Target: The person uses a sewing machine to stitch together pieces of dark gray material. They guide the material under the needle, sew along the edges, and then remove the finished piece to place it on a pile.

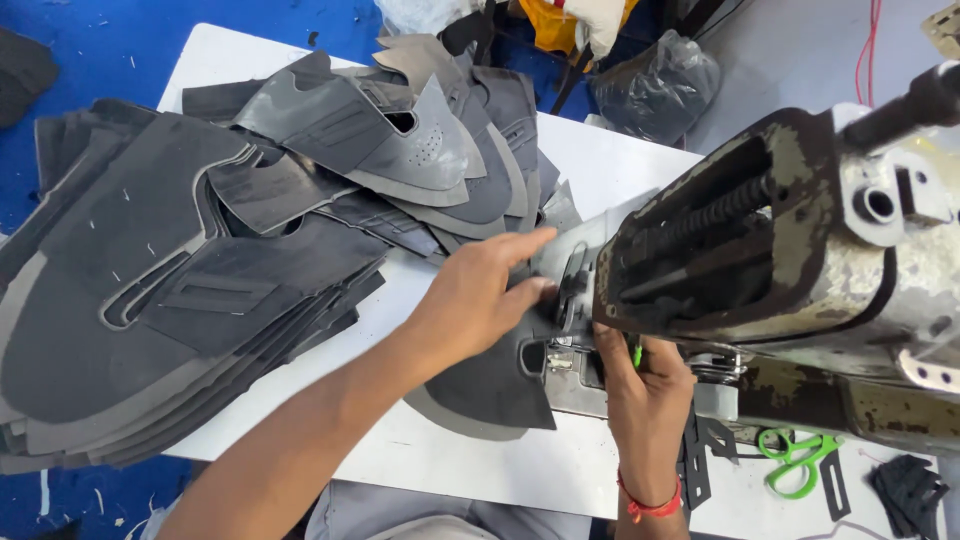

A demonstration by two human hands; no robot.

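White laminate forms the counter (600,165), which stands over a blue floor (70,60) flecked with offcuts. At its right end sits a worn, paint-chipped grey metal sewing machine (800,260), its head overhanging the needle area so that the stitching point lies directly under your line of sight.

Your left hand (480,300) lies flat on a dark grey, curved shoe-upper piece of synthetic leather (500,385). The fingers are extended and spread, pressing down and not closing around anything; this open, flat grip holds the piece level against the machine bed and, by the look of it, lets you steer it by sliding. The fingertips reach right up to the presser area.

Your right hand (645,400), with a red thread band at the wrist, is at the near side of the needle area under the machine head. Its fingers are curled inward at the piece's edge; a small green object shows between them, but you cannot tell from this view whether they pinch the material or only rest on it.

The piece itself lies partly on the machine bed and partly on the counter, its leading edge under the machine head.

To your left, a large fanned stack of matching dark grey cut upper pieces (190,290) sits within reach of the left arm. Green-handled scissors (795,460) lie at the right, near the machine base.
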